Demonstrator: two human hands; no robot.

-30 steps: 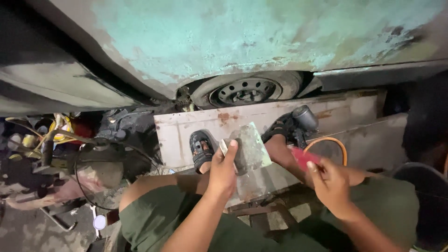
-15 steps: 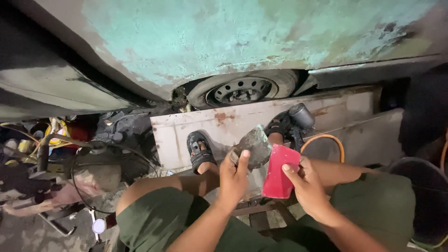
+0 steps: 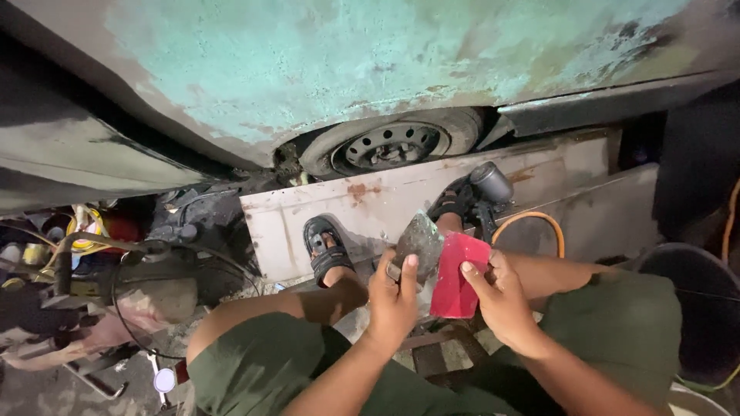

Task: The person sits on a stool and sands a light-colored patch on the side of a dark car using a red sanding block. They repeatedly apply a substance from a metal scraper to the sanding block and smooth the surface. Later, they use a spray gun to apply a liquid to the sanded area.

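Observation:
I sit low with my knees apart in green trousers, black sandals (image 3: 325,248) on my feet. My left hand (image 3: 391,300) grips a grey, dirty flat plate (image 3: 418,237) by its lower edge, thumb on its face. My right hand (image 3: 501,296) holds a red flat card-like spreader (image 3: 459,274), its face turned up, right beside the grey plate and touching or nearly touching it. Both hands hover between my knees above a rusty white metal panel (image 3: 401,196) that lies in front of me.
A vehicle body with worn turquoise paint (image 3: 370,62) looms overhead, with a wheel (image 3: 393,145) under it. A power tool (image 3: 487,185) and an orange hose (image 3: 532,223) lie by my right foot. Cables, tools and clutter (image 3: 92,270) fill the left. A dark tub (image 3: 697,300) stands at the right.
My right hand has brought the red spreader from off to the right up against the grey plate. My left hand has tilted the plate and drawn it closer.

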